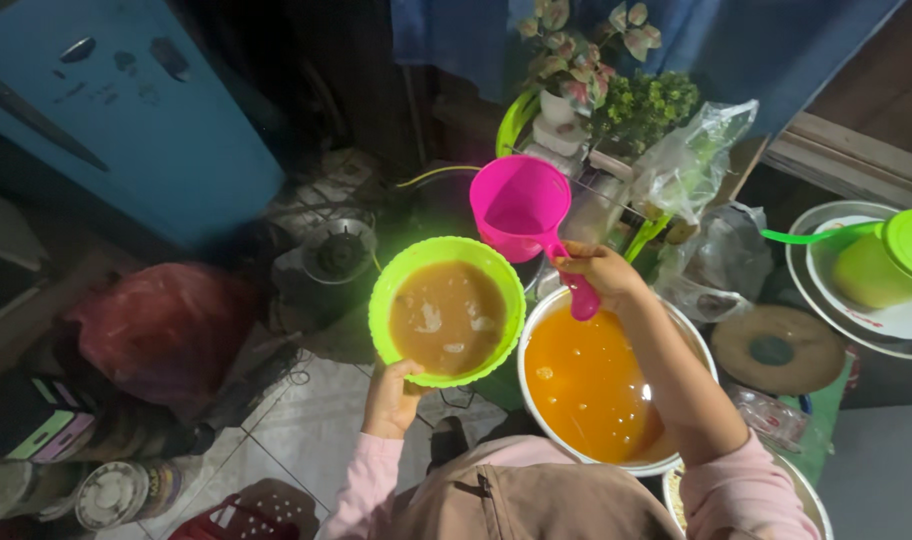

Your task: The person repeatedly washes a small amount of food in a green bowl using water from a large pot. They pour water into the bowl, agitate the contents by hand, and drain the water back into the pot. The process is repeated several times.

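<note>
Gripping the pink scoop's handle, our right hand is closing its fingers around it, and the pink scoop is tilting up, its long axis running back and away from us. Our left hand is pinching the near rim of the green bowl, which is holding brown liquid just left of the scoop. Below our right arm, the white pot of orange broth is sitting on the crowded table, over a tiled floor.

Dim, shadowy edges; bright, slightly glaring centre
</note>
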